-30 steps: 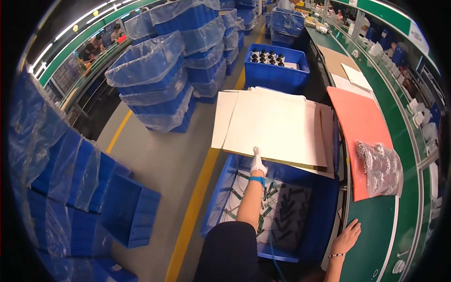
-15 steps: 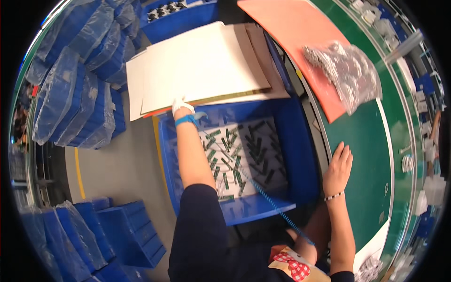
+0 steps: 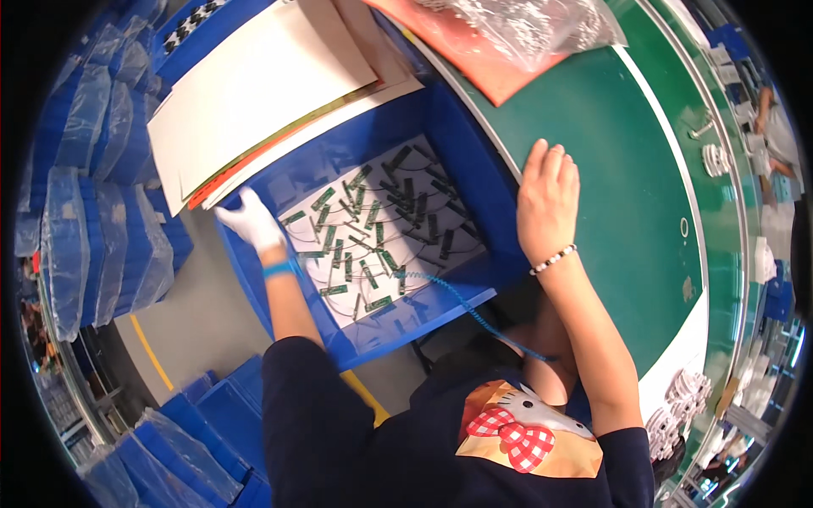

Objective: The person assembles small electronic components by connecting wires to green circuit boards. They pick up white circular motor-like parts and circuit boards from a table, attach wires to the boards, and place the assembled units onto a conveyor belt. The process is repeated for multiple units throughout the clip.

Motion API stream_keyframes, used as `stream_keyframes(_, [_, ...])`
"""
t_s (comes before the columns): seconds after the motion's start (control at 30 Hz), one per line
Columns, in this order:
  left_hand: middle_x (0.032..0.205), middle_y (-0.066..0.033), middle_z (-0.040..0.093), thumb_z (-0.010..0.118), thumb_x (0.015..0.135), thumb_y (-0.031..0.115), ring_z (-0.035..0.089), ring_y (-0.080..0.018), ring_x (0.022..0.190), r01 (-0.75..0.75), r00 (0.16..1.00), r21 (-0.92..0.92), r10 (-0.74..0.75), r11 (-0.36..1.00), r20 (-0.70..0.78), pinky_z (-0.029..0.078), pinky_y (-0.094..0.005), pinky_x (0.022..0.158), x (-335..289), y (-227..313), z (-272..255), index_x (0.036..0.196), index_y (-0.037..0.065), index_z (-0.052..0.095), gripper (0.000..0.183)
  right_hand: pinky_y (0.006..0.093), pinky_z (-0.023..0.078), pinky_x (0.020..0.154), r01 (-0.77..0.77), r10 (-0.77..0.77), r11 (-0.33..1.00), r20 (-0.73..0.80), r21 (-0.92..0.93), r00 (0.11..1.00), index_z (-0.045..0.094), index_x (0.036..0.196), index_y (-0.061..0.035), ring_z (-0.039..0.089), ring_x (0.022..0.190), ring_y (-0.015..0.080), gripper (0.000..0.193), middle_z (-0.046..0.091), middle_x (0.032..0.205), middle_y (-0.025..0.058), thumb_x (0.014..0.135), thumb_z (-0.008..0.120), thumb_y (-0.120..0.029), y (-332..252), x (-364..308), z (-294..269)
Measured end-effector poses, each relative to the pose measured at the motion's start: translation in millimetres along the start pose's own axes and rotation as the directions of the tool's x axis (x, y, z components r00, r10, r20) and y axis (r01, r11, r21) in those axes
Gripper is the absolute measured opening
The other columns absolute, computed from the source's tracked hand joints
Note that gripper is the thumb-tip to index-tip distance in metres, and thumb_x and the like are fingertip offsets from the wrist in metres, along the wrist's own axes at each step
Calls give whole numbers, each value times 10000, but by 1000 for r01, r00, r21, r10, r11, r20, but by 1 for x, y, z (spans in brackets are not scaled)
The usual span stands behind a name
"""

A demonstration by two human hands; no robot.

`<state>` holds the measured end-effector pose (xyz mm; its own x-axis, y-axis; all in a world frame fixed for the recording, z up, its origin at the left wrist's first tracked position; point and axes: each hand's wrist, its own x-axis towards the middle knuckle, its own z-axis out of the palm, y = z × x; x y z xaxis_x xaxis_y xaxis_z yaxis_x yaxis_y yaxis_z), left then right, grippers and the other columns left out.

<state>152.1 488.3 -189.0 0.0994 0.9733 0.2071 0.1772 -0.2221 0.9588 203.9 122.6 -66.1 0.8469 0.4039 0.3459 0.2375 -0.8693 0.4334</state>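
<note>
We note left hand point(image 3: 247, 220), white-gloved, fingers closed on edge of white sheets point(image 3: 262, 93), upper left, tilting stack clear of blue bin point(image 3: 470, 182). Small green parts point(image 3: 373, 233) exposed at centre. Right hand point(image 3: 549, 199) flat, open on green worktop point(image 3: 627, 169), bracing.

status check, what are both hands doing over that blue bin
Left hand, white-gloved, gripping blue bin rim under sheet stack. Right hand flat on green bench. Small green parts inside, untouched.

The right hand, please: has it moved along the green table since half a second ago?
No: the right hand lies flat on the green table beside the blue bin, as before.
</note>
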Motion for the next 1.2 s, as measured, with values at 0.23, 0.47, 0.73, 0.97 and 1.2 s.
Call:
stream_keyframes(0.23, [987, -307, 573, 629, 639, 272, 566, -393, 966, 6, 732, 902, -616, 431, 290, 443, -407, 809, -95, -187, -131, 1028, -102, 545, 546, 378, 404, 886, 1, -2, 999, 27, 53, 1000, 445, 1148, 75, 500, 975, 310, 401, 499, 1055, 208, 771, 478, -61, 5, -2, -8])
stream_keyframes(0.47, [970, -284, 576, 504, 733, 291, 538, -429, 933, -221, 735, 725, -377, 653, 564, 431, -460, 782, -100, -150, -105, 972, -21, 590, 403, 344, 480, 670, 34, -13, 990, -150, 138, 989, 500, 1003, 13, 535, 781, 284, 390, 526, 864, 144, 618, 560, 38, 8, 0, 6])
stream_keyframes(0.73, [1018, -281, 573, 527, 749, 380, 557, -396, 966, -519, 549, 699, -436, 491, 713, 442, -428, 822, -103, -113, -87, 1099, -17, 535, 530, 338, 431, 785, 3, 31, 956, -112, 292, 993, 459, 1090, 86, 484, 889, 305, 464, 484, 930, 179, 654, 558, -40, 17, -6, -4])
stream_keyframes(0.97, [1004, -296, 570, 528, 754, 419, 553, -396, 976, -558, 477, 635, -420, 535, 772, 436, -415, 838, -113, -135, -86, 1037, -46, 564, 545, 395, 270, 1023, 305, -277, 880, -129, 365, 952, 294, 1279, 102, 338, 1190, 408, 861, 342, 1271, 304, 680, 661, -394, 60, -31, 18])
stream_keyframes(1.2, [969, -285, 593, 577, 747, 323, 566, -392, 957, -510, 504, 619, -377, 597, 777, 434, -407, 835, -118, -143, -85, 1185, -69, 438, 604, 418, 265, 1035, 150, -396, 701, 205, 697, 895, 286, 1313, 45, 269, 1276, 347, 980, 249, 1376, 254, 665, 599, -620, 67, -26, -14])
